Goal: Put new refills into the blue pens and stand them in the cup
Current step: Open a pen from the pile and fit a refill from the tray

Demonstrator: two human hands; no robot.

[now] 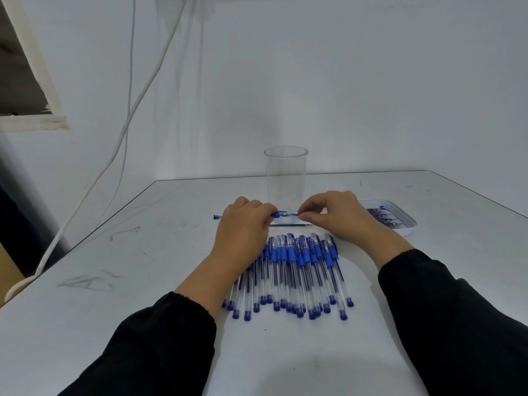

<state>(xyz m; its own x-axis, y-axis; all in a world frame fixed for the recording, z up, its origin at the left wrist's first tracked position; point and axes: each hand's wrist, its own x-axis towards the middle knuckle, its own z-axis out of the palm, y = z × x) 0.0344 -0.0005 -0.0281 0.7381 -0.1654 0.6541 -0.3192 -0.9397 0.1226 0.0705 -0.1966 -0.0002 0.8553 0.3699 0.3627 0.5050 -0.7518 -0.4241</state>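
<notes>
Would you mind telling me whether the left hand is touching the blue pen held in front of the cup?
Touching. The head view shows the left hand gripping the blue pen at its blue grip, its fingertips wrapped onto it with no gap.

No text, label, brand, number or sign can be read; any print on the pens [291, 270] is too small.

Both arms in black sleeves reach forward. The left hand [243, 224] curls its fingers [267, 210] around a pen [278, 214]. The right hand [340, 214] pinches the pen's other end with thumb and fingers.
</notes>
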